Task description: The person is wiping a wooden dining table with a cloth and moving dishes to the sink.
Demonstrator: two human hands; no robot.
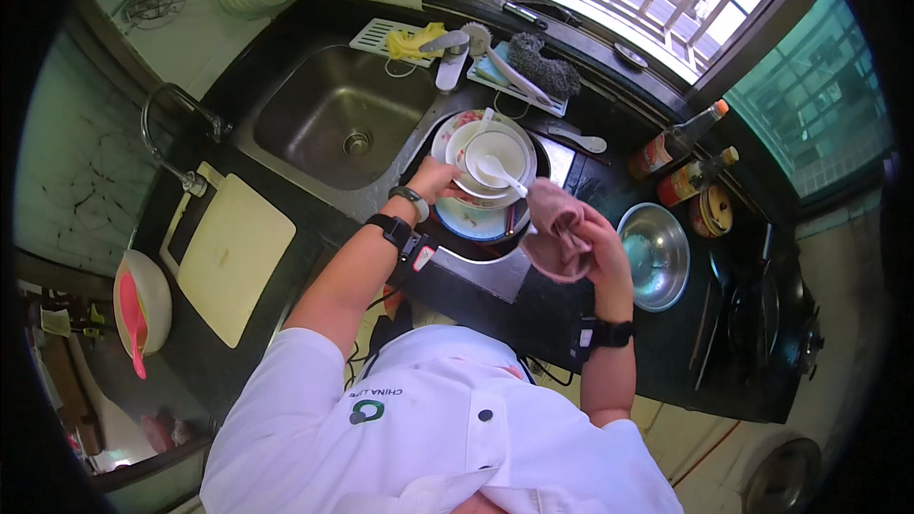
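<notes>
A stack of white bowls [500,146] with spoons in them rests on a floral plate [527,130], above a blue-rimmed plate [468,220] in a dark round pan [500,250]. My left hand [437,182] is at the left edge of the stack, its fingers on a dish rim; how firmly they grip cannot be told. A white spoon [503,173] leans in the top bowl. Close to the right of the stack, my right hand [603,246] grips a pink cloth [557,235]. The tips of chopsticks [510,221] show beside the blue-rimmed plate.
A steel sink [343,121] is at the upper left, with a cutting board [235,257] below it. To the right stand a metal bowl [653,257], glass bottles [678,139] and a lidded jar [710,211]. Steel wool [543,66] lies on a rack by the window.
</notes>
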